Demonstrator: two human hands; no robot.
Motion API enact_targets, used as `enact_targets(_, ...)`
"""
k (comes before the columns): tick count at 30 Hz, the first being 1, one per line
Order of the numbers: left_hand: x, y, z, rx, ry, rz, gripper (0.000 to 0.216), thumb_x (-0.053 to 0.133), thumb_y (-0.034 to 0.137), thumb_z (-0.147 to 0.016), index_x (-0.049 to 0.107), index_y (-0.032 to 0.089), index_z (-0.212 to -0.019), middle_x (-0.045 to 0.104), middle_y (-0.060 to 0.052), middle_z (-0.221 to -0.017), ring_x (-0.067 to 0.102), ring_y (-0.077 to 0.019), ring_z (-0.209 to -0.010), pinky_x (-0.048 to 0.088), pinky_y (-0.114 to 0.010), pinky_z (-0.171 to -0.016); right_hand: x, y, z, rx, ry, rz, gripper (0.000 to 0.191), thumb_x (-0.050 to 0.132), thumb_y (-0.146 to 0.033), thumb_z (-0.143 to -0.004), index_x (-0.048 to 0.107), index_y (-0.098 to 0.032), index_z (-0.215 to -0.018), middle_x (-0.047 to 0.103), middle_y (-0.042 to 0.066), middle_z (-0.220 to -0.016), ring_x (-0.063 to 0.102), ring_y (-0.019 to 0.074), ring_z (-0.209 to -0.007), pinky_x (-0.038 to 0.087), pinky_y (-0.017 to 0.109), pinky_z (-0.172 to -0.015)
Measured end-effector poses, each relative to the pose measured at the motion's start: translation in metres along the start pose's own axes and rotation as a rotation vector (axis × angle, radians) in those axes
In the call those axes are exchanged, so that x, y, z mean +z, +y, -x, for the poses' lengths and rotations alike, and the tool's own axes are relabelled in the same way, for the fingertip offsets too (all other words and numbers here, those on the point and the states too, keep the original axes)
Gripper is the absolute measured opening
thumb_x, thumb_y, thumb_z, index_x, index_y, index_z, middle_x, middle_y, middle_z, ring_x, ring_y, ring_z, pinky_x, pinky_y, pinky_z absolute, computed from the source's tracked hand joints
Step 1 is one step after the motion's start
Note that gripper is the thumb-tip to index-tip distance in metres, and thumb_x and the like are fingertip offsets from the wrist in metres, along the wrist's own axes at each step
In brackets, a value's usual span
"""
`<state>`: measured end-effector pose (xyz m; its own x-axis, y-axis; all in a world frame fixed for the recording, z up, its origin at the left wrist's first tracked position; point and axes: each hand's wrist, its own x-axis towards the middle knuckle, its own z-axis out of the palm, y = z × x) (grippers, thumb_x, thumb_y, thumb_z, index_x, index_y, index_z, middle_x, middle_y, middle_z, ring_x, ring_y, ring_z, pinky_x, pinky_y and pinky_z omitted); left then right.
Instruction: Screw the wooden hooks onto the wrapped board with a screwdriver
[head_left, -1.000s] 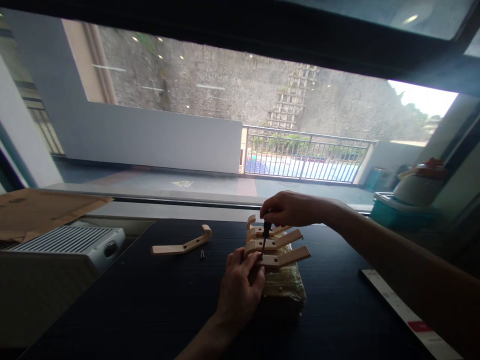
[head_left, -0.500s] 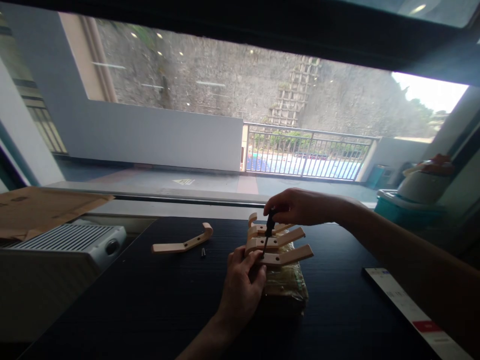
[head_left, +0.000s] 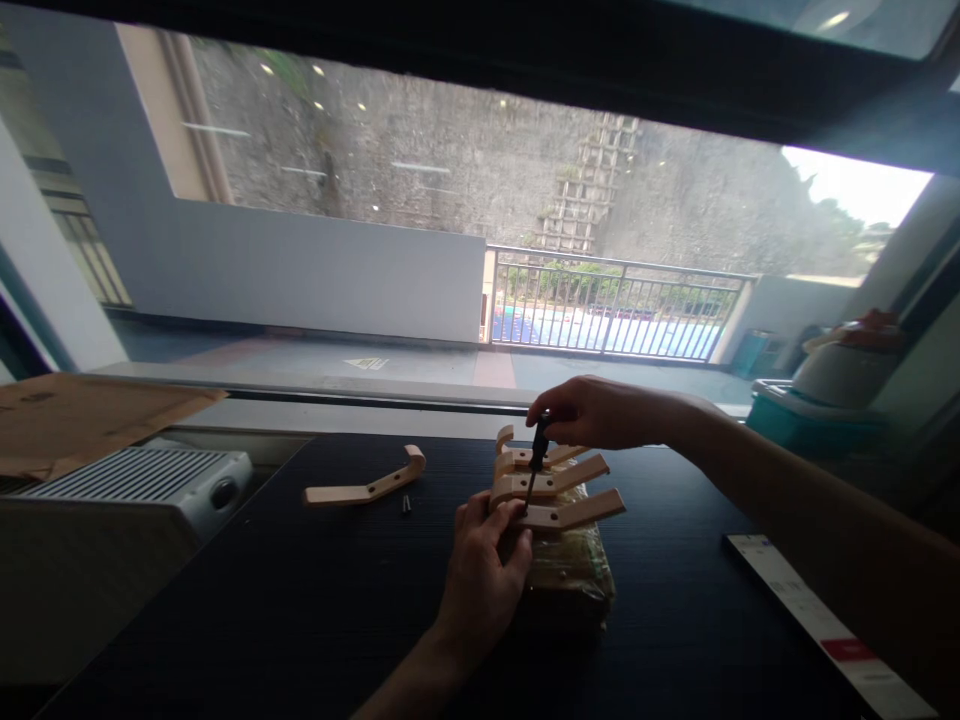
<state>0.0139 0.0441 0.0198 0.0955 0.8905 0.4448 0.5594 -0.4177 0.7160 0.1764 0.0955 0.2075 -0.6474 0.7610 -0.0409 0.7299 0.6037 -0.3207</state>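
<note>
Item under inspection: the nearest wooden hook, pale and drilled, lying across the top of a film-wrapped block on the dark desk. Bearings are taken from this hook, twelve o'clock pointing towards the window.

The left hand, between eight and nine o'clock, grips the hook's nine o'clock end, fingers over it and thumb low beside the block. The right hand, at twelve o'clock, is closed around the handle of a black screwdriver. The tool stands slightly tilted, its tip down at the hole beside the left fingertips; whether a screw sits there cannot be told.

A second hook lies just beside the first at twelve o'clock, with another beyond it, partly covered. At nine o'clock, apart from the block, are two small screws and, near them, a loose hook.

Farther out: a slotted white appliance at nine, a brown sheet between nine and ten, a teal container between two and three, and a white strip with a red patch between three and four.
</note>
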Motion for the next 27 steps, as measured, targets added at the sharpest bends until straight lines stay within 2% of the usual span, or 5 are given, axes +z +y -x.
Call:
enact_targets(8,-0.0009,0.0017,0.0009,-0.002,-0.011,0.011,0.029,0.053,0.024,-0.081,0.062,0.021,-0.108,0.051,-0.007,-0.116,0.046,-0.0244,-0.110,0.044,-0.041,-0.097,0.0023,-0.0017,-0.0013,0.022,-0.022,-0.037,0.026,0.052,-0.029,-0.083,0.064,-0.015,-0.102,0.065,0.003,-0.075,0.056,0.0115,-0.060,0.042,0.023,-0.053)
enact_targets(14,0.0007,-0.0008,-0.0005,0.005,-0.001,0.010,0.029,0.053,0.025,-0.081,0.062,0.022,-0.108,0.050,-0.007,-0.116,0.046,-0.0242,-0.110,0.043,-0.041,-0.098,0.0033,-0.0046,-0.0027,0.050,-0.065,-0.071,0.033,0.051,-0.041,-0.085,0.063,-0.015,-0.101,0.067,0.004,-0.077,0.059,0.0115,-0.062,0.044,0.023,-0.055)
enact_targets(21,0.0001,-0.0004,0.0010,0.009,-0.007,0.002,0.029,0.053,0.025,-0.081,0.062,0.021,-0.108,0.050,-0.007,-0.116,0.046,-0.0242,-0.110,0.043,-0.041,-0.097,0.0004,-0.0086,-0.0019,-0.027,-0.006,0.037,0.026,0.050,-0.029,-0.085,0.067,-0.018,-0.100,0.068,0.002,-0.082,0.055,0.0100,-0.062,0.039,0.022,-0.054)
enact_targets(27,0.0004,-0.0005,0.0006,0.015,-0.001,-0.005,0.029,0.053,0.024,-0.081,0.062,0.022,-0.108,0.052,-0.007,-0.114,0.047,-0.0239,-0.109,0.043,-0.041,-0.097,0.0076,-0.0030,-0.0057,0.023,0.008,-0.029,0.029,0.048,-0.035,-0.087,0.066,-0.015,-0.095,0.066,0.003,-0.073,0.057,0.0103,-0.058,0.040,0.022,-0.052)
